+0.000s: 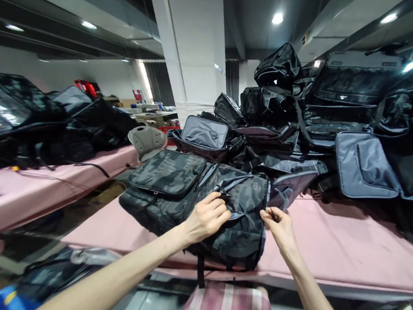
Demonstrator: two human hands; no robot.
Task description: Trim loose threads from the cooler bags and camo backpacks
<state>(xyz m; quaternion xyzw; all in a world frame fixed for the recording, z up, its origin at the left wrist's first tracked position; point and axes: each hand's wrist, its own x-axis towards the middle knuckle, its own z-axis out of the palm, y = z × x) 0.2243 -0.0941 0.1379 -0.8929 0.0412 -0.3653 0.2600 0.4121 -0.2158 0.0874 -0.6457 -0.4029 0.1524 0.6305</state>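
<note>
Camouflage fabric bag [242, 240] lies on pink bench [332, 243]; left hand [209, 217] closed on its opening, right hand [276, 225] pinching something small, dark at its edge.

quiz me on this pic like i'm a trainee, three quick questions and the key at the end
1. Multiple choice: what colour is the surface of the table under the camouflage bag?
a) green
b) pink
c) black

2. True or false: the left hand is on the camouflage bag.

3. Fill in the blank: as seen in the picture, the right hand is by the ____ side of the camouflage bag.

Key: 1 b; 2 true; 3 right
</note>
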